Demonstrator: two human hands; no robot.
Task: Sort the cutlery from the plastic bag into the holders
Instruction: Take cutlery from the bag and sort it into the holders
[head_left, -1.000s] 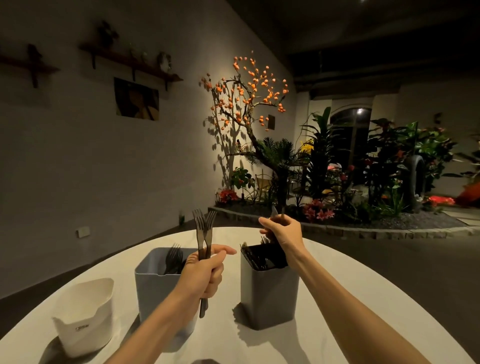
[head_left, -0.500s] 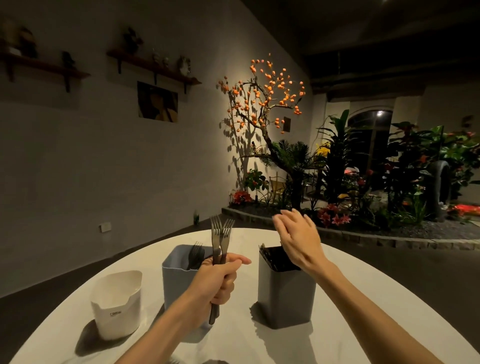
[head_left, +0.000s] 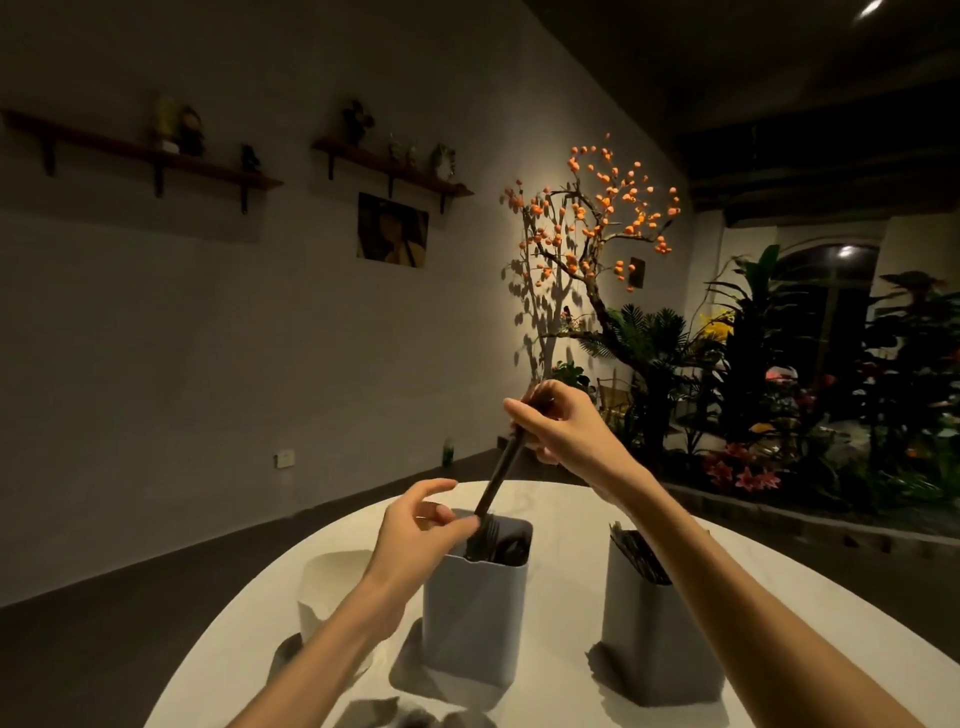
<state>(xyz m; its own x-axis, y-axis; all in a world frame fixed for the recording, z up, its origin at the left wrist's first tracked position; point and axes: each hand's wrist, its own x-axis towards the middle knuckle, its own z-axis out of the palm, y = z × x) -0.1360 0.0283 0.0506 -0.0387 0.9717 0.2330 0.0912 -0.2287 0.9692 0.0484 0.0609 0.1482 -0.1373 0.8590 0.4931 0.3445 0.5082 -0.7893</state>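
On the round table (head_left: 566, 525), a white holder (head_left: 324, 582) stands at the left, partly behind the left forearm. The left hand (head_left: 415, 530) hovers with relaxed, parted fingers at the rim of the middle grey holder (head_left: 475, 618). The right hand (head_left: 563, 431) grips the handles of dark forks (head_left: 496, 483), heads down inside that holder; a darker holder (head_left: 644, 634) of cutlery stands at the right.

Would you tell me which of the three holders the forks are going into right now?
The middle grey holder: the right hand lowers the forks into it, unlike the white holder or the right one.
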